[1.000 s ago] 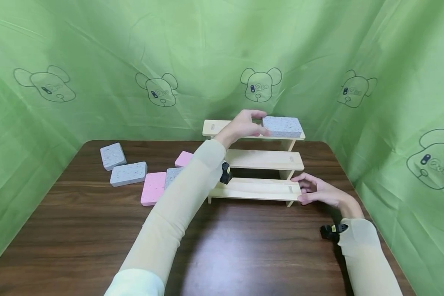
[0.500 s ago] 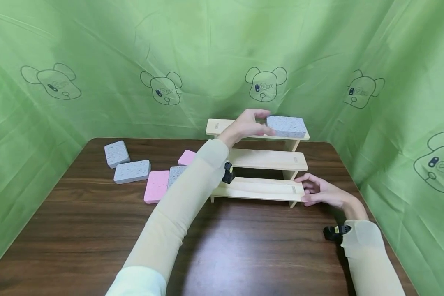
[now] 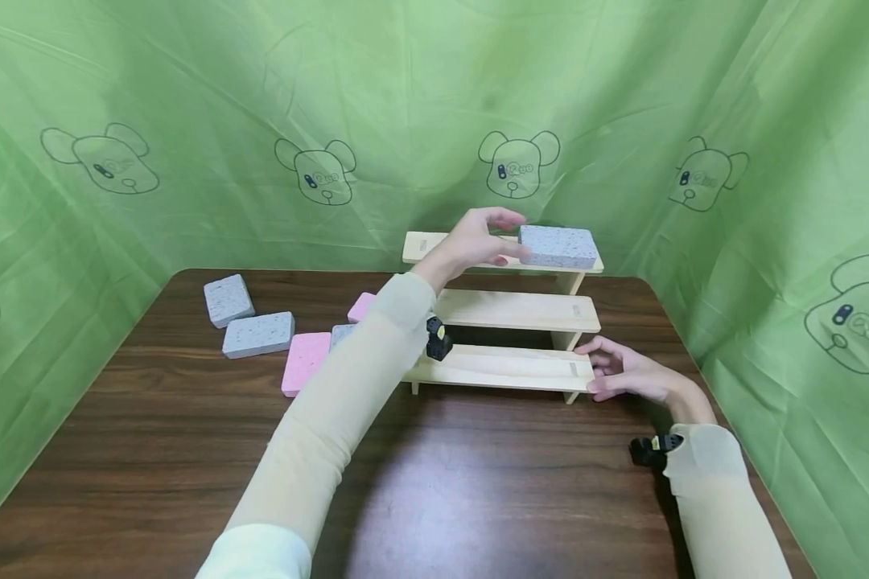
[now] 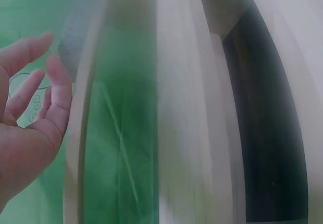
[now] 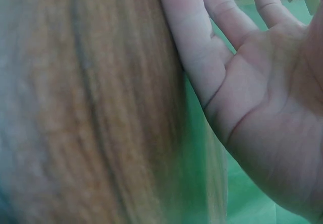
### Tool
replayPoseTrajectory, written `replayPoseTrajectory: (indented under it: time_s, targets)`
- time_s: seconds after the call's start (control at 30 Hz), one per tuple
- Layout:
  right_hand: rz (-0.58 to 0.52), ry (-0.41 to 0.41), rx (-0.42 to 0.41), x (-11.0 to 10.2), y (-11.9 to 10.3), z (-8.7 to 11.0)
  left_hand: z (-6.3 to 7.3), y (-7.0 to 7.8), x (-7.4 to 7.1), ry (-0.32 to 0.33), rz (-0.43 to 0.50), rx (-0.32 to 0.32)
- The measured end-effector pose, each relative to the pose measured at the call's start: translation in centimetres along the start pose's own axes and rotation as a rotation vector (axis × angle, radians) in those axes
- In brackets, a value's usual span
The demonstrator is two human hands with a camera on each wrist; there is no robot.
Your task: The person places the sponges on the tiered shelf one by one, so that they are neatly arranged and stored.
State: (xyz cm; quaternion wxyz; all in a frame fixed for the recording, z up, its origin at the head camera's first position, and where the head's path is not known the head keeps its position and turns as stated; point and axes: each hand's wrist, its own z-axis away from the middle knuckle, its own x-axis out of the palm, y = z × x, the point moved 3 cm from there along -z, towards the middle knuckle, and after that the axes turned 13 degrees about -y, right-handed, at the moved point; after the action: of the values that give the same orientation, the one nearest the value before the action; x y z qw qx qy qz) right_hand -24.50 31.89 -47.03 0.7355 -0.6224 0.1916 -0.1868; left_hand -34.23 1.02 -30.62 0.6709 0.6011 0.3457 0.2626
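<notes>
The left hand (image 3: 471, 241), spread wide, is just left of the far sponge (image 3: 558, 246). The right hand (image 3: 633, 378) grips the wooden rack (image 3: 517, 310) at near right.

Room to pass lay between the top tier (image 3: 423, 244) and the middle tier (image 3: 517, 310) — above, the speckled sponge (image 3: 558, 246) blocked the right end.

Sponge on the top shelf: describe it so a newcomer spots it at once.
Find the three-tier wooden stand on the dark table. On its top tier, at the right end, lies a speckled blue-grey sponge. Unlike the other sponges, it sits above the table.
</notes>
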Motion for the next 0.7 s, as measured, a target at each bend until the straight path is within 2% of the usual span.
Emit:
replayPoseTrajectory:
  time_s: [0.17,0.33,0.4,0.47,0.57,0.63,0.7]
  targets:
    - [0.002,0.010,0.016,-0.3,-0.1,-0.1,1.1,0.7,-0.4,-0.001,-0.023,0.018]
    - [0.011,0.013,0.036,-0.2,0.1,-0.8,3.7,1.3,-1.6,0.003,-0.106,0.072]
    - [0.013,0.012,0.038,-0.1,-0.2,-0.9,5.1,1.6,-2.3,0.005,-0.173,0.098]
    - [0.011,0.014,0.043,0.0,-0.5,-0.8,7.1,2.4,-2.6,0.004,-0.259,0.124]
    - [0.012,0.009,0.041,0.0,-0.9,-0.7,9.6,2.8,-3.9,0.012,-0.341,0.150]
    - [0.013,0.006,0.042,-0.1,-0.8,-0.7,11.5,2.9,-5.0,0.035,-0.389,0.154]
    - [0.012,0.006,0.045,-0.2,-0.8,-0.7,12.9,2.3,-6.5,0.074,-0.407,0.152]
